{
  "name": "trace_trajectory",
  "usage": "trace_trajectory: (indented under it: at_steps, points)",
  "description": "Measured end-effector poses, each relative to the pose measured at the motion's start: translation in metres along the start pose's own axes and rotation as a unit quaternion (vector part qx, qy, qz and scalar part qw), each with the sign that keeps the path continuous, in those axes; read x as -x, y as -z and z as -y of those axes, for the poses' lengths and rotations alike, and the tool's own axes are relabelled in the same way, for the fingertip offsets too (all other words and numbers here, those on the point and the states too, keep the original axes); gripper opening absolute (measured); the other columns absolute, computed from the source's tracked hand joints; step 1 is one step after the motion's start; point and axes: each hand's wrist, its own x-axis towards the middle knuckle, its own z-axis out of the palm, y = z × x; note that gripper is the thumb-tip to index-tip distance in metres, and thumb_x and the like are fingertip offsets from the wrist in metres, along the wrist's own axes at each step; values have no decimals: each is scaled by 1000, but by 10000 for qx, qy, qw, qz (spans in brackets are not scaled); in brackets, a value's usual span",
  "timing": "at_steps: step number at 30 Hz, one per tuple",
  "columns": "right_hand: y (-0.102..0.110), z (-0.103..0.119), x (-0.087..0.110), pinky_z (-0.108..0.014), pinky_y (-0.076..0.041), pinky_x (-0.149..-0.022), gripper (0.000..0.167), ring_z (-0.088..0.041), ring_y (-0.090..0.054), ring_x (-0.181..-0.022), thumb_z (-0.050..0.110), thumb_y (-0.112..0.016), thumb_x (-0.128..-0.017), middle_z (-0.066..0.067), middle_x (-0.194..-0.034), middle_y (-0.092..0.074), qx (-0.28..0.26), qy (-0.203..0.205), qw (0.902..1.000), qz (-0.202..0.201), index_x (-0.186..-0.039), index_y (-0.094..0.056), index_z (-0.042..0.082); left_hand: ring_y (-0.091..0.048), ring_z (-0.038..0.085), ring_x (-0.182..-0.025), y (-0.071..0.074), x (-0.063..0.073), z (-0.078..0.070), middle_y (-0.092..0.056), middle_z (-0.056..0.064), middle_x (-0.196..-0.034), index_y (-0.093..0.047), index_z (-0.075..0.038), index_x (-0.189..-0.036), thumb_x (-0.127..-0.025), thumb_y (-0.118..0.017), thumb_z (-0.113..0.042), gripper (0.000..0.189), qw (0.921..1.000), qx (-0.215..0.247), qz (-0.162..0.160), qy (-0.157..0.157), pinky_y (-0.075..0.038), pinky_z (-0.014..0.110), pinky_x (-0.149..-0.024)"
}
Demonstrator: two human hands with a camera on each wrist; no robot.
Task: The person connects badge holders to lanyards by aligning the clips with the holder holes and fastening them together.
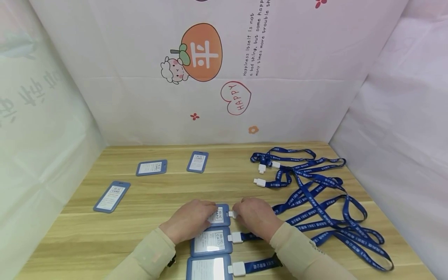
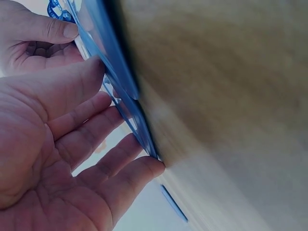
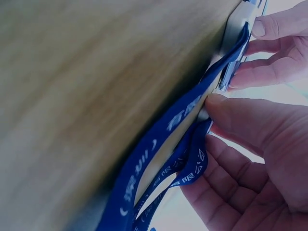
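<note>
In the head view, my left hand (image 1: 190, 221) holds a blue badge holder (image 1: 221, 216) with an "ID/IC CARD" insert, its fingers over the left part. My right hand (image 1: 258, 217) pinches a white lanyard clip (image 1: 231, 214) at the slotted end of that holder. How far the clip is fastened cannot be seen. Just below lie two more blue holders, a middle one (image 1: 210, 242) and a near one (image 1: 209, 270), each with a white clip at its right end. The right wrist view shows my right thumb and fingers by the blue lanyard (image 3: 195, 166).
Several tangled blue lanyards (image 1: 316, 206) spread over the right side of the wooden table (image 1: 157, 194), some with loose white clips (image 1: 259, 182). Three separate badge holders lie at the left (image 1: 112, 196), back left (image 1: 151, 167) and back middle (image 1: 197, 161). Printed white cloth (image 1: 140, 109) walls the table.
</note>
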Motion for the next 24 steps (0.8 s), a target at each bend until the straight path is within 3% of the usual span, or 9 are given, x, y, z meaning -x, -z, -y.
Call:
trace_trajectory:
  at_steps: [24]
  points:
    - [3, 3, -6, -26, -62, -72, 9, -7, -66, -73, 19, -80, -93, 4, -87, -77, 79, 82, 9999, -82, -101, -83, 19, -71, 22, -117, -2, -1, 3, -74, 4, -130, -70, -13, -133, -94, -78, -17, 40, 9998, -8, -109, -139, -58, 38, -103]
